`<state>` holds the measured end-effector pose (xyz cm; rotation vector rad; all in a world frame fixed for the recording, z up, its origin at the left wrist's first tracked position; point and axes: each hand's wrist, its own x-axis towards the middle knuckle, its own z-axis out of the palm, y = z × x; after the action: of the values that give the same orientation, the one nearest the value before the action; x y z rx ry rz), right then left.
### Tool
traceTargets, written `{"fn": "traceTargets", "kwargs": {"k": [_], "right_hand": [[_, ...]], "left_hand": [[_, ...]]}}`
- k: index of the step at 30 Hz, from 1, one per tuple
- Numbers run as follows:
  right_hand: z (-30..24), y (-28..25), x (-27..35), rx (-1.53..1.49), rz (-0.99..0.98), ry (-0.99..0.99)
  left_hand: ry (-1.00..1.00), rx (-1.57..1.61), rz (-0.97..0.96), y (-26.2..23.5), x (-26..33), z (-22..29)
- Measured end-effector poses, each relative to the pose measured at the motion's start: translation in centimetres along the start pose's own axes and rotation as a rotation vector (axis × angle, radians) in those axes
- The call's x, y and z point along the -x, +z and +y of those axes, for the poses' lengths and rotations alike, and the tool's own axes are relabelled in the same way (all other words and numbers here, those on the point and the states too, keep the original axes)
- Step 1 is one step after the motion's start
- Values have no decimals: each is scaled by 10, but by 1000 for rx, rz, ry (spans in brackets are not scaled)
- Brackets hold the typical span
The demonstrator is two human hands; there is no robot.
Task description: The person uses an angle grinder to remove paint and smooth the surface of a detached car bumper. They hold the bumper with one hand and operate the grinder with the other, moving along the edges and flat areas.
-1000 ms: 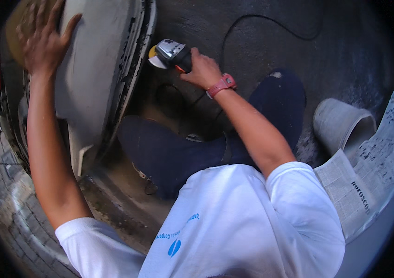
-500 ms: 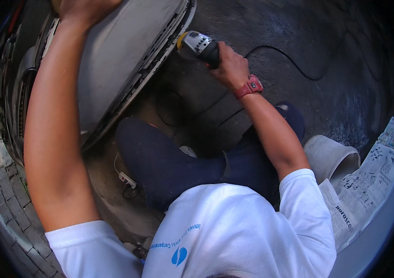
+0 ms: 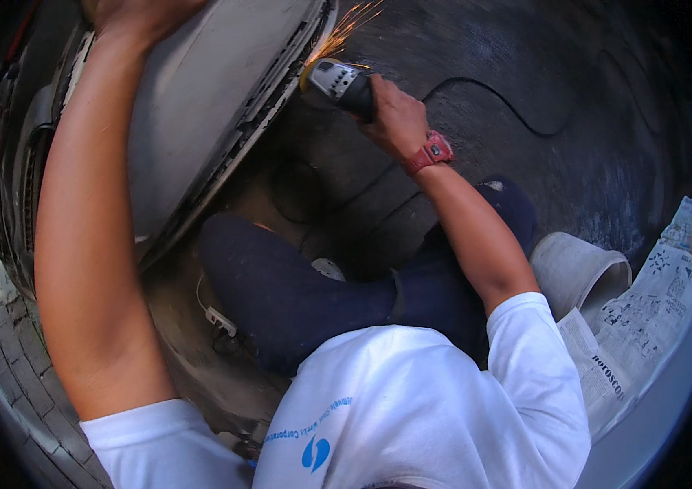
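Observation:
My right hand (image 3: 397,119) is wrapped round the dark body of an angle grinder (image 3: 336,81) with a silver head and a yellow guard. Its disc side meets the edge of a light grey vehicle panel (image 3: 199,90), and orange sparks (image 3: 347,31) fly up from that spot. A worn, dark-streaked rim runs along the panel's edge. At the top left, my left hand (image 3: 138,18) reaches over the panel's upper part; its fingers are cut off by the frame's edge, so its grip is hidden.
A black cord (image 3: 517,114) loops over the dark floor. A white power strip (image 3: 220,321) lies left of my bent legs. To the right are a tipped whitish bucket (image 3: 578,269) and spread newspaper (image 3: 647,318). Grey paving bricks (image 3: 24,350) border the lower left.
The grinder has shifted slightly left and down against the panel's edge, and sparks have appeared. My left hand stays at the top of the panel.

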<state>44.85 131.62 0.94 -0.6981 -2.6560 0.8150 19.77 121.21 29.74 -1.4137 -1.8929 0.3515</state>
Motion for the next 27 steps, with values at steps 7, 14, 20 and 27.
{"fn": "traceTargets", "kwargs": {"k": [7,14,20,27], "right_hand": [[0,6,3,-7,5,-23],[0,11,0,-2,4,-2],[4,9,-6,-9,39,32],[2,11,-5,-52,88,26]], "left_hand": [[-12,-131,-7,-13,0,13],[2,-100,-1,-13,-1,10],[23,-168,4,-10,-3,12],[36,-222,3,-1,1,4]]}}
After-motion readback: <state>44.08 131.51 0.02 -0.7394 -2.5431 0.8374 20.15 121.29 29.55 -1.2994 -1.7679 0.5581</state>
